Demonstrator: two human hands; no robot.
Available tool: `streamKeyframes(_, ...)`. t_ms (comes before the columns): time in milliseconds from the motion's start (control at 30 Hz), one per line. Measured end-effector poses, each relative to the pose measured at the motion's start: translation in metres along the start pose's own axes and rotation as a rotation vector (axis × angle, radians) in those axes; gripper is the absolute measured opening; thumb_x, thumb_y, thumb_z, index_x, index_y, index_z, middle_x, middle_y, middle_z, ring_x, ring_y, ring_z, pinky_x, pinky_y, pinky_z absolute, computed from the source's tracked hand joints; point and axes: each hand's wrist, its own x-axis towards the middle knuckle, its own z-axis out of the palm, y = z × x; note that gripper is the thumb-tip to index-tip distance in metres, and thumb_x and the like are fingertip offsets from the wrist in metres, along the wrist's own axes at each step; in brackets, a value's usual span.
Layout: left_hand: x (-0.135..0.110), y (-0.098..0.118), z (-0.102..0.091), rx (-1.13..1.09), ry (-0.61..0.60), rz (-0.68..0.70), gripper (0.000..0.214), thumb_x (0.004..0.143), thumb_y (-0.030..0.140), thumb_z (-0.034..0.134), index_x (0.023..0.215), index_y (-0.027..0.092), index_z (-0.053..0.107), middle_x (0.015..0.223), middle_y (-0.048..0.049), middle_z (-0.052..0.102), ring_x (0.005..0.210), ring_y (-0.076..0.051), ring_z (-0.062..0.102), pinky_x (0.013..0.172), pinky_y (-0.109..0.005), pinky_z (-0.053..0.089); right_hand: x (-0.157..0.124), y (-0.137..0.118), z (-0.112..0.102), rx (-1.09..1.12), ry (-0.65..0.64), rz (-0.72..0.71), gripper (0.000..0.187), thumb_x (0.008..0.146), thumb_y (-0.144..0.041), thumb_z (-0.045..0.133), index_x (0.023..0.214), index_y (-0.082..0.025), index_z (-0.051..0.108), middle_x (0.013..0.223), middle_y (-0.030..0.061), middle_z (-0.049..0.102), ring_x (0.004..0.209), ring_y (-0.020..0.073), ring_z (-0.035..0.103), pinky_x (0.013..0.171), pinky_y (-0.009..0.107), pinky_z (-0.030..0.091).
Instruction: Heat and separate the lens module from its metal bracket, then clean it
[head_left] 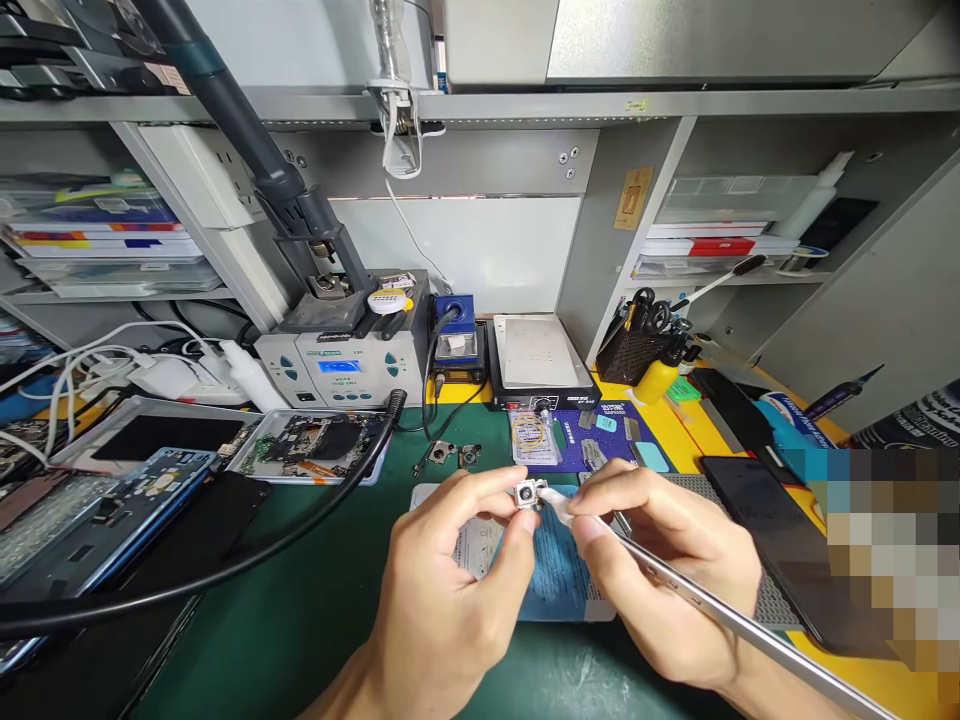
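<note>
My left hand [469, 580] pinches a small phone camera module [528, 493] between thumb and fingertips, with its lens facing me. My right hand [667, 570] is closed on a long, slim silver metal tool [720, 615] that slants down to the lower right; its exact kind is unclear. A crumpled white wipe [557, 502] sticks out from the right fingertips and reaches the module's right side. Beneath both hands lies a blue and white printed sheet [559, 585]. Just beyond them, two more small camera modules [469, 456] rest on the green mat [315, 610].
A grey rework station [341, 365] stands at the back left, its black hose [330, 510] crossing the mat. Opened phone parts [315, 445] lie left. A heating plate [544, 355] sits behind. At right are a dark phone [787, 540], a yellow bottle [658, 378] and a pixelated patch.
</note>
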Motion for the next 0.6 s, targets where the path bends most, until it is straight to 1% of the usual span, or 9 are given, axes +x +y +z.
streamKeyframes(100, 0.0000, -0.0015, 0.0003, -0.001, -0.003, -0.005, 0.020, 0.085, 0.015, 0.067, 0.103, 0.023, 0.070, 0.078, 0.0054, 0.075, 0.064, -0.008, 0.068, 0.070, -0.018, 0.056, 0.0002, -0.0003, -0.0001, 0.032, 0.005, 0.025, 0.017, 0.083, -0.006, 0.061, 0.083, -0.022, 0.065, 0.064, -0.0003, 0.065, 0.047, 0.0122, 0.053, 0.043, 0.026, 0.041)
streamKeyframes(267, -0.0004, -0.0031, 0.0011, -0.007, -0.006, -0.007, 0.020, 0.086, 0.015, 0.067, 0.104, 0.023, 0.070, 0.078, 0.0059, 0.074, 0.064, -0.007, 0.067, 0.071, -0.017, 0.056, 0.0011, -0.0013, -0.0009, -0.008, 0.009, -0.002, 0.017, 0.082, -0.006, 0.061, 0.082, -0.023, 0.065, 0.064, -0.0008, 0.065, 0.047, 0.0123, 0.053, 0.044, 0.026, 0.041)
streamKeyframes(400, -0.0004, -0.0028, 0.0023, 0.002, -0.003, -0.036, 0.019, 0.085, 0.015, 0.068, 0.102, 0.023, 0.071, 0.078, 0.0066, 0.074, 0.067, -0.007, 0.068, 0.073, -0.016, 0.055, 0.0017, -0.0012, -0.0007, -0.009, 0.011, 0.002, 0.017, 0.082, -0.006, 0.060, 0.081, -0.023, 0.064, 0.061, -0.0020, 0.063, 0.045, 0.0124, 0.051, 0.043, 0.027, 0.040)
streamKeyframes(533, -0.0001, -0.0032, 0.0027, -0.004, -0.011, -0.044, 0.019, 0.085, 0.016, 0.068, 0.102, 0.023, 0.071, 0.078, 0.0071, 0.074, 0.067, -0.007, 0.068, 0.073, -0.015, 0.054, 0.0011, 0.0007, 0.0000, -0.018, 0.008, 0.014, 0.018, 0.082, -0.006, 0.060, 0.081, -0.024, 0.064, 0.064, -0.0011, 0.065, 0.049, 0.0144, 0.056, 0.046, 0.028, 0.043)
streamKeyframes(600, -0.0003, -0.0039, 0.0027, -0.003, -0.009, -0.044, 0.018, 0.086, 0.016, 0.067, 0.102, 0.024, 0.071, 0.078, 0.0074, 0.074, 0.066, -0.006, 0.067, 0.073, -0.015, 0.054, 0.0001, 0.0015, -0.0005, 0.006, 0.006, 0.028, 0.019, 0.082, -0.006, 0.060, 0.081, -0.025, 0.063, 0.064, -0.0012, 0.065, 0.049, 0.0143, 0.055, 0.046, 0.028, 0.043)
